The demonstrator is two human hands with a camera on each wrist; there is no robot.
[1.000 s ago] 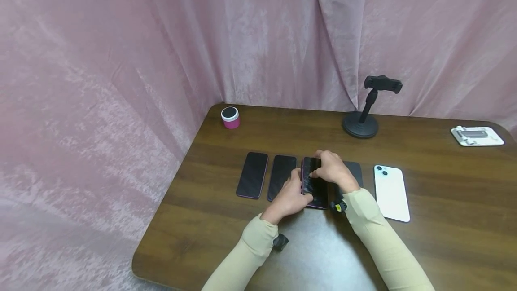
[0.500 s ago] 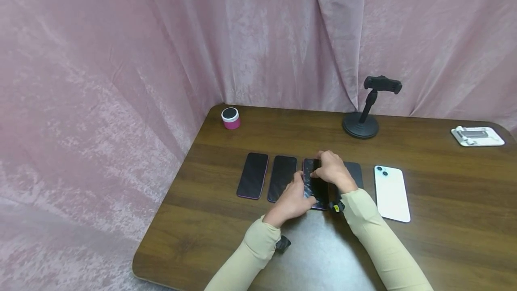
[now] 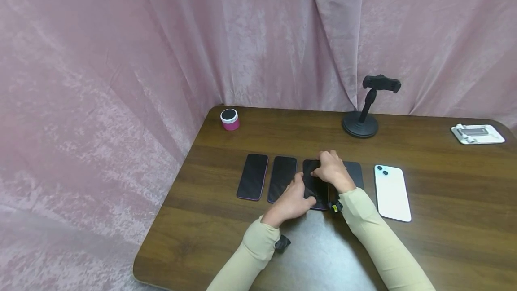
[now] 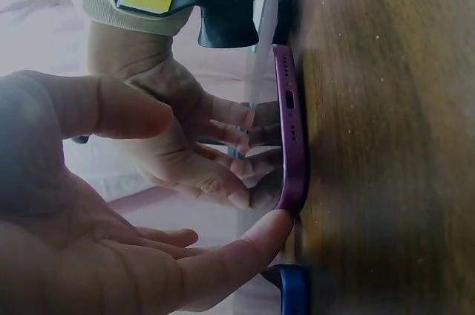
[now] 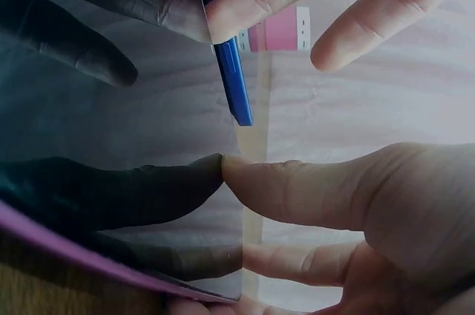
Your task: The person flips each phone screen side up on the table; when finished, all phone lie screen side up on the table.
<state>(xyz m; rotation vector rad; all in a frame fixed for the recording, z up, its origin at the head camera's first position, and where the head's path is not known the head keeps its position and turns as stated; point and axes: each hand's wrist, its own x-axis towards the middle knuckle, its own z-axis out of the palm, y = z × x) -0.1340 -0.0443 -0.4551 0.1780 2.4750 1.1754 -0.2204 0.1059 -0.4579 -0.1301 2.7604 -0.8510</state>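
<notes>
A dark-screened phone with a purple frame (image 4: 292, 133) lies face up on the wooden table between my hands. My left hand (image 3: 291, 197) has its index fingertip at the near left corner of that frame, fingers extended, with the thumb held apart above the glass. My right hand (image 3: 333, 172) rests its thumb and several fingertips on the glossy screen (image 5: 148, 137), meeting their reflections there. Left of it lies a dark phone with a blue frame (image 3: 282, 176). Another dark phone (image 3: 354, 173) to the right is partly hidden by my right hand and wrist.
At the left end of the row is a further dark phone (image 3: 252, 177); a white phone (image 3: 393, 196) lies back up on the right. Behind stand a pink and white jar (image 3: 230, 120) and a black phone stand (image 3: 361, 122). A folded white stand (image 3: 477, 134) lies back right.
My left hand has shifted slightly to the right, its thumb lying further over the screen. Speckled grey patches on the middle phone's screen have given way to a more even dark surface.
</notes>
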